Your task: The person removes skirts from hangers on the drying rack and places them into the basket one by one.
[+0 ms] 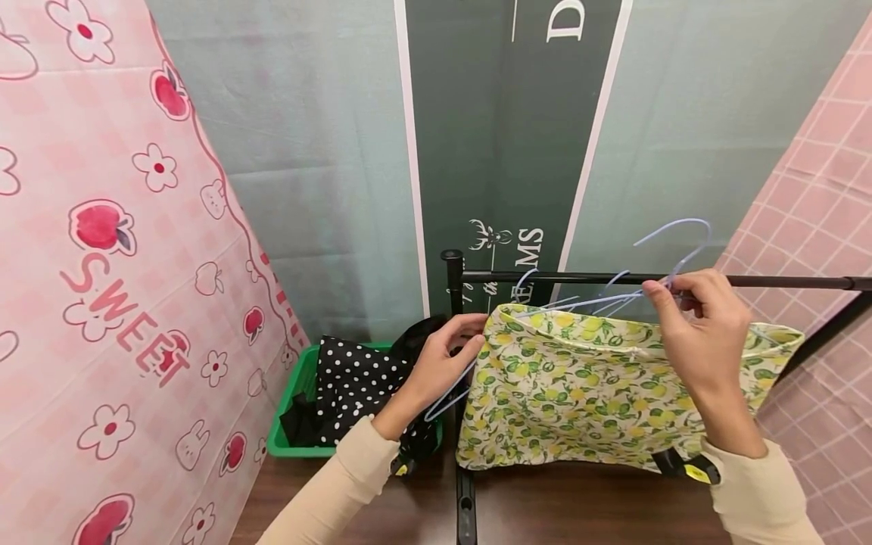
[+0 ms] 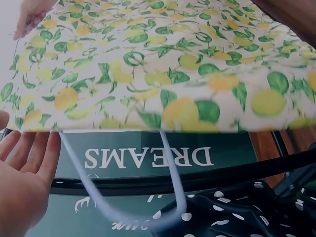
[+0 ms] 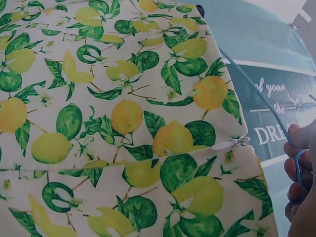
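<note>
A lemon-print fabric piece (image 1: 572, 401) with a zip, resembling a skirt, hangs in front of the rack; its zip pull (image 3: 232, 143) shows in the right wrist view. My right hand (image 1: 711, 325) pinches a light blue hanger (image 1: 688, 253) just below its hook. One arm of that hanger reaches left to the fabric's upper edge, partly hidden in its opening. My left hand (image 1: 450, 356) is at the fabric's upper left corner, fingertips touching the edge, fingers fairly straight in the left wrist view. Below it, a blue hanger end (image 2: 173, 212) sticks out.
A black rack with a horizontal rail (image 1: 770, 281) stands behind the fabric, with other blue hangers (image 1: 616, 280) on it. At left, a green basket (image 1: 300, 452) holds black polka-dot cloth (image 1: 361, 378). Printed curtains (image 1: 306, 151) enclose the space above a brown wooden surface (image 1: 545, 507).
</note>
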Available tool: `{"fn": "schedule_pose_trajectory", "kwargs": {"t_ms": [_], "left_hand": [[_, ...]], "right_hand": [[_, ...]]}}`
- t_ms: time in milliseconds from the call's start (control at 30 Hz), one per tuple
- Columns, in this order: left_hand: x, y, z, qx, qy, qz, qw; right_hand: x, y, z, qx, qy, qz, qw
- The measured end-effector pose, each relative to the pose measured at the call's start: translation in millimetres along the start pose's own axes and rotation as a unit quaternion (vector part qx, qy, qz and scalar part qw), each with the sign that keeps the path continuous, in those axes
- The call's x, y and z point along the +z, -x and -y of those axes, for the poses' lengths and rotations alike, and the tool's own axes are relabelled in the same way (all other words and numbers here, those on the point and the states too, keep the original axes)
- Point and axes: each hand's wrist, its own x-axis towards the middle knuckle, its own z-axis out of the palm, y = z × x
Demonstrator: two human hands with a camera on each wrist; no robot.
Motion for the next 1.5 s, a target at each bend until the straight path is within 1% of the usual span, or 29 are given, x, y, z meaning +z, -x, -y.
{"fn": "schedule_pose_trajectory", "kwargs": {"t_ms": [133, 267, 400, 600, 833, 1067, 1300, 1500], "left_hand": [[-0.9, -0.3, -0.4, -0.003, 0.002, -0.005, 1.0], [-3.5, -1.8, 0.0, 0.009, -0.013, -0.021, 0.9997], [-8.0, -3.4, 0.3, 0.019, -0.025, -0.046, 0.9985], [-17.0, -4.1, 0.6, 0.031, -0.026, -0.08, 0.9959], [-26.9, -4.7, 0.7, 0.038, -0.017, -0.096, 0.9945], [-35.5, -4.6, -2.1, 0.027, -0.008, -0.11, 0.9936], [-44.5, -5.2, -4.6, 0.05, 0.01, -0.127, 0.9906], [-51.5, -5.1, -6.7, 0.063, 0.021, -0.145, 0.9871]], "right_hand": [[5.4, 2.0, -5.8, 0.001, 0.005, 0.017, 0.9998], [10.5, 2.2, -3.2, -0.007, 0.002, 0.028, 0.9996], [15.4, 1.6, 1.7, -0.016, 0.002, 0.039, 0.9991], [21.8, 1.8, 6.4, -0.016, 0.0, 0.049, 0.9987], [29.4, 0.9, 15.2, -0.024, -0.004, 0.05, 0.9985], [33.9, 1.1, 27.8, -0.017, -0.003, 0.06, 0.998], [39.7, -1.5, 31.0, -0.035, -0.026, 0.071, 0.9965], [43.8, -5.0, 36.4, -0.036, -0.025, 0.091, 0.9949]]}}
